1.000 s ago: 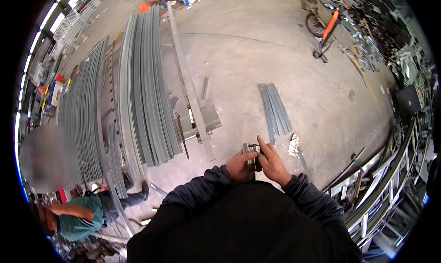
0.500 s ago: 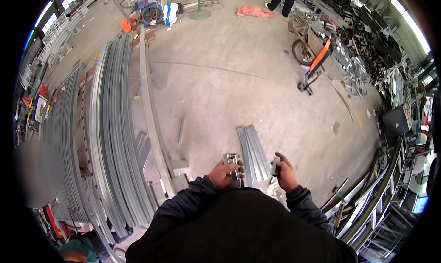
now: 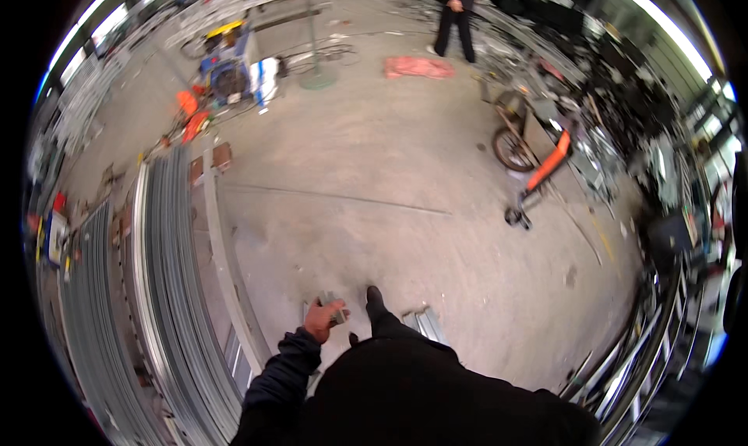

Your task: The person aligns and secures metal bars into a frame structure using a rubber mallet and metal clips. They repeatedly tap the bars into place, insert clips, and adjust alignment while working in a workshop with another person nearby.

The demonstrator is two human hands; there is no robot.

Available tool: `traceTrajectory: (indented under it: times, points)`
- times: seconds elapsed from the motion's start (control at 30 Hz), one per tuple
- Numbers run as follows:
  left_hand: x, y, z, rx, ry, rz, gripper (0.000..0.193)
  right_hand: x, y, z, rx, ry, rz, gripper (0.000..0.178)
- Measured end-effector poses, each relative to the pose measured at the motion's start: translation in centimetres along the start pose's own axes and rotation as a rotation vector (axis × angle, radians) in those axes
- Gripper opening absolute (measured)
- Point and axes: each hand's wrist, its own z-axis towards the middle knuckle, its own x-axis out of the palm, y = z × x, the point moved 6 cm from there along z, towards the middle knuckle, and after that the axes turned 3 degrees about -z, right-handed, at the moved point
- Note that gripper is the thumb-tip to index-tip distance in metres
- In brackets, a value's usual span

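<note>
My left hand (image 3: 318, 324) is closed around a short silvery metal piece (image 3: 336, 304), which looks like a small channel or bracket; motion blur softens its shape. It is held out ahead of my left side, above the concrete floor. My right hand cannot be seen, and neither can its forearm. Just right of my dark-clad body, the ends of some grey metal profiles (image 3: 426, 324) lie on the floor, partly covered by me. One of my shoes (image 3: 374, 294) shows in front of my body.
Long grey metal profiles (image 3: 173, 243) lie stacked at the left beside a pale beam (image 3: 226, 267). A wheeled orange-armed cart (image 3: 549, 164) stands right, before heaped scrap. A pink cloth (image 3: 418, 67) and a standing person (image 3: 460, 17) are at the back. More metal lengths line the right.
My view has tilted up and shifted; a shoe has come into sight. My left hand has moved left with the metal piece. My right hand, earlier holding a small object, has left the view.
</note>
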Motion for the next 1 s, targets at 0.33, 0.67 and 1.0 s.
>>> traceTrajectory:
  times: [0.33,0.67,1.0]
  points:
    - [-14.8,-20.8,21.5,0.006,-0.344,-0.372,0.036,-60.3,75.0,14.7,-0.778,-0.727,0.477,0.047]
    - [-33.6,-43.3,47.2,0.117,-0.519,-0.565,0.050,-74.0,127.9,-0.1,-1.166,-0.215,0.530,0.034]
    - [-55.4,-75.0,64.2,0.472,-0.660,-0.495,0.043,-73.4,144.3,13.2,-0.477,-0.079,-0.268,0.040]
